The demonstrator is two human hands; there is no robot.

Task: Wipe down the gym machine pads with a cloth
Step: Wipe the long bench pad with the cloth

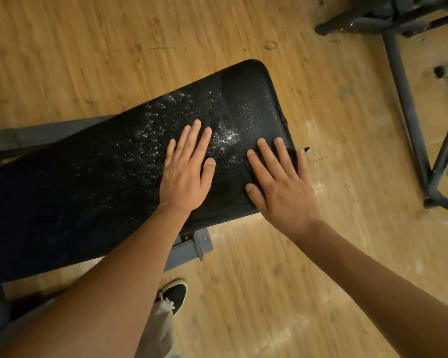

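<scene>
Both hands are lying flat on the black bench pad [88, 182], which is running across the view from the left edge to its rounded end at upper right.

The left hand [184, 171] is resting palm-down near the pad's middle. Its fingers [192, 138] are stretching straight and close together and are gripping nothing. Just beyond the fingertips, pale wet-looking speckles [150, 130] are showing across the surface. This suggests the pad is carrying spray or residue that is awaiting wiping.

The right hand [279, 187] is pressing palm-down at the pad's end. Its fingers [269, 156] are straight and slightly spread, and the outer ones are reaching over the pad's edge. Nothing is curling into a grip. The flat placement looks suited to pushing something across the surface.

No cloth is showing clearly. A dark patch beneath the right fingers may be one, but this cannot be told against the black pad.

A grey frame bracket [192, 249] is showing below the pad, and a shoe [175, 293] is standing on the wooden floor [269, 280]. Another machine's frame [409, 120] is standing well apart at upper right.
</scene>
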